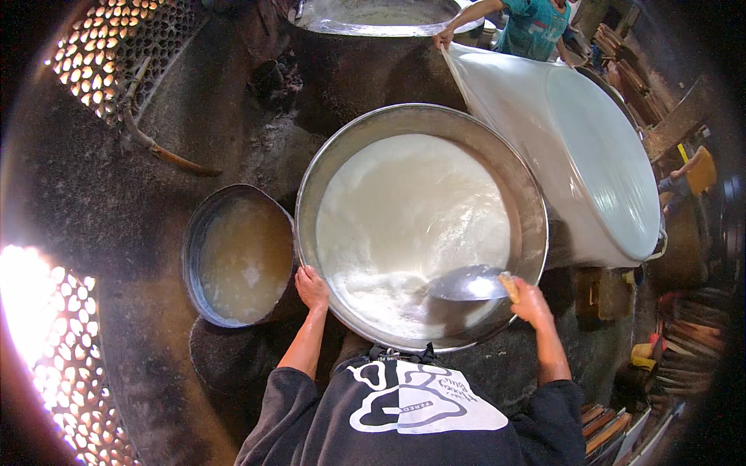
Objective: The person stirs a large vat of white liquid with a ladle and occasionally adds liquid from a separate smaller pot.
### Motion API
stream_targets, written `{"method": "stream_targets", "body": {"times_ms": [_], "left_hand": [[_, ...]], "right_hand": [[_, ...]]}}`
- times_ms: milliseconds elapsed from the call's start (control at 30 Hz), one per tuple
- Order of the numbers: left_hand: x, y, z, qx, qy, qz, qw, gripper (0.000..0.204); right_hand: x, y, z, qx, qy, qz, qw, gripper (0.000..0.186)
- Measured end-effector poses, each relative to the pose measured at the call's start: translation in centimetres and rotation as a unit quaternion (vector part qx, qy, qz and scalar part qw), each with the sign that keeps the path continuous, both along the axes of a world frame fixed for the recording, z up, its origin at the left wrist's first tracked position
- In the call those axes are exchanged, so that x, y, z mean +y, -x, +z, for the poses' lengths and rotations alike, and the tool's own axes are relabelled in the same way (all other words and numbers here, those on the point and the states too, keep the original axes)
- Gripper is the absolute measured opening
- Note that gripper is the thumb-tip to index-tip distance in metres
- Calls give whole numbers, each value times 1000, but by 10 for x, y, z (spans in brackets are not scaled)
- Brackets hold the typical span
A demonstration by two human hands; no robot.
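Observation:
A wide round metal basin point(536, 225) stands in front of me, holding a white, frothy liquid point(404, 210). My left hand point(312, 289) grips the basin's rim at its near left side. In my right hand point(531, 303) is the short wooden handle of a scoop, closed in my fingers over the near right rim. The scoop's broad metal blade point(466, 283) lies flat at the liquid's surface and points left. Bubbles and ripples show beside the blade; whether its underside is submerged I cannot tell.
A smaller tub point(189, 256) of cloudy brownish liquid stands left of the basin. A co-worker's hand point(444, 37) holds the edge of a white sheet point(497, 85) over a large vessel at upper right. Another large vat point(373, 29) stands behind. Firewood point(691, 342) is stacked at right.

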State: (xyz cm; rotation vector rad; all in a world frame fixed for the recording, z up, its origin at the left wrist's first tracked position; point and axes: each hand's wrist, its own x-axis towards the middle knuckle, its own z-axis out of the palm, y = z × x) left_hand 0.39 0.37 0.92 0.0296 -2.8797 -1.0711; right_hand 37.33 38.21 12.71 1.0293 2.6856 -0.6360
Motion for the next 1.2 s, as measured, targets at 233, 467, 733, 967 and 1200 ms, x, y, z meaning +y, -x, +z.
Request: {"method": "stream_targets", "body": {"times_ms": [233, 467, 733, 967, 1200], "left_hand": [[-2, 3, -4, 20, 32, 8, 999, 45], [2, 1, 6, 3, 44, 15, 999, 40], [-1, 3, -6, 26, 8, 11, 1000, 35], [-2, 3, -14, -12, -63, 8, 998, 42], [0, -2, -17, 20, -82, 14, 996, 41]], "right_hand": [[61, 54, -2, 171, -98, -79, 977, 59], [60, 108, -89, 72, 55, -153, 984, 49], [-28, 122, -142, 90, 161, -157, 970, 40], [-121, 141, -161, 77, 203, -155, 964, 43], [-186, 158, -97, 84, 244, -132, 957, 57]]}}
